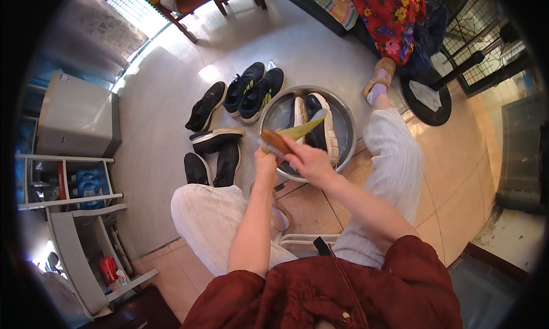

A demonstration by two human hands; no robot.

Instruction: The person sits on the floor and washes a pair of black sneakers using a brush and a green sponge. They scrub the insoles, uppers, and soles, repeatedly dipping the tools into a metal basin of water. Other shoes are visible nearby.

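Note:
Over a round metal basin (350,116), my right hand (311,164) grips a scrubbing brush (275,141) with a brown wooden back. My left hand (265,167) is closed on the near end of a flat yellow-green piece (303,129) that looks like a shoe insole. The brush lies against this piece, and its bristles are partly hidden. Beneath, a dark shoe with a thick white sole (330,131) rests in the basin, beside a second shoe (299,107) partly covered by the yellow-green piece.
Left of the basin stand navy sneakers (260,94) and several black shoes (206,107). A fan's round black base (426,103) is at the right, near a flowered cloth (394,20). Grey shelving (74,203) lines the left side; a wooden chair (191,0) stands at the back.

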